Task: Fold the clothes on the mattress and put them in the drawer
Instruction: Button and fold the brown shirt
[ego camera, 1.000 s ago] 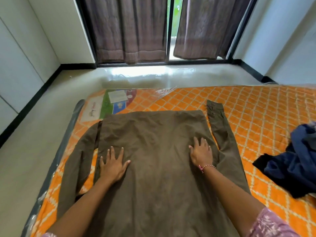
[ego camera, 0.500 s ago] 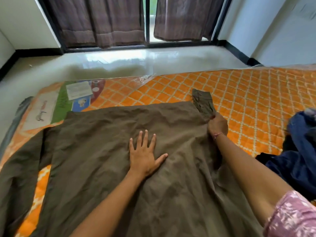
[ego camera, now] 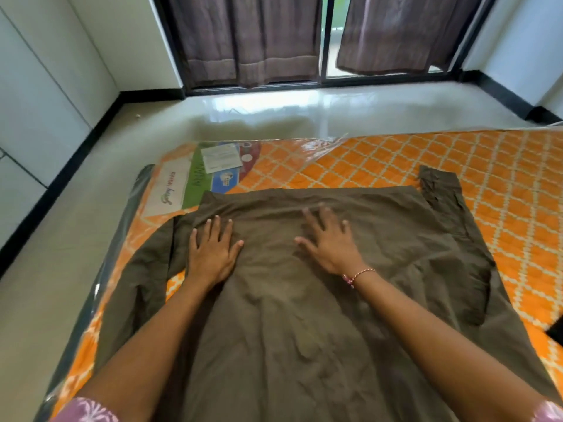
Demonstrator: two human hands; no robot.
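Hands (ego camera: 213,254) flat, brown garment (ego camera: 304,330) beneath

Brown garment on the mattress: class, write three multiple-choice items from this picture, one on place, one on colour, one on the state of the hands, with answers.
1. Where does the brown garment lie?
A. on the floor
B. on the orange mattress
C. in a drawer

2. What colour is the thread on the right wrist?
A. green
B. black
C. red and white

3. How are the left hand and right hand?
A. flat on the garment
B. gripping a sleeve
C. lifted

Answers: B, orange quilting shows around the cloth; C, the wrist thread is red and white; A, spread fingers press the cloth.
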